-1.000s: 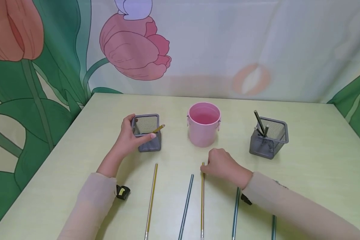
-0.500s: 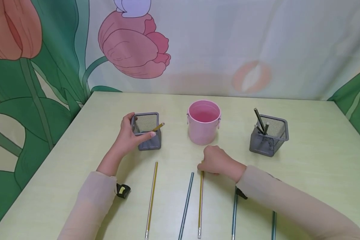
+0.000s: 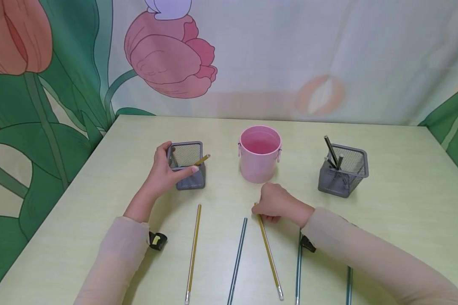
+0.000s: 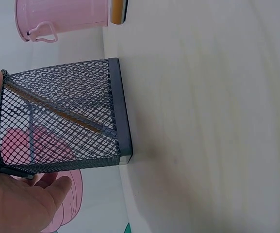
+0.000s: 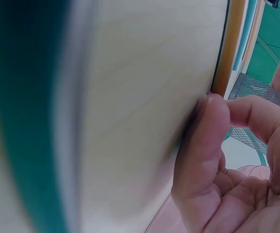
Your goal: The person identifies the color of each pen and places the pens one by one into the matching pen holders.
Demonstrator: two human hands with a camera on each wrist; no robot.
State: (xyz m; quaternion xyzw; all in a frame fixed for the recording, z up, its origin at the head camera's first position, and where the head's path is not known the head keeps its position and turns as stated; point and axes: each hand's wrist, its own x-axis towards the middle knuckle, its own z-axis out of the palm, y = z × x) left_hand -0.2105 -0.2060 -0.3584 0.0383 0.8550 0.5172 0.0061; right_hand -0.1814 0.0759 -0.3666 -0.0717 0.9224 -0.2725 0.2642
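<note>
My left hand (image 3: 168, 176) grips a grey wire-mesh pencil holder (image 3: 191, 182) on the table's left side, thumb along the front rim and fingers round the far side. A single yellow pencil (image 4: 72, 115) leans inside that holder, seen through the mesh in the left wrist view. My right hand (image 3: 280, 203) pinches the far end of another yellow pencil (image 3: 269, 252) between thumb and finger, just in front of the pink bucket (image 3: 259, 167). This pencil slants so its silver-and-white eraser end points toward me and to the right.
A third yellow pencil (image 3: 193, 254) lies left of centre. Teal pencils lie on both sides of the pinched one, one left of it (image 3: 237, 258), others under the right forearm. A second mesh holder (image 3: 341, 173) with several dark pencils stands at the right. A flower-print curtain hangs behind.
The yellow pencil under my right hand has swung, its eraser end shifting right, from nearly straight to slanted. My right hand moved slightly left. My left hand stays on the holder.
</note>
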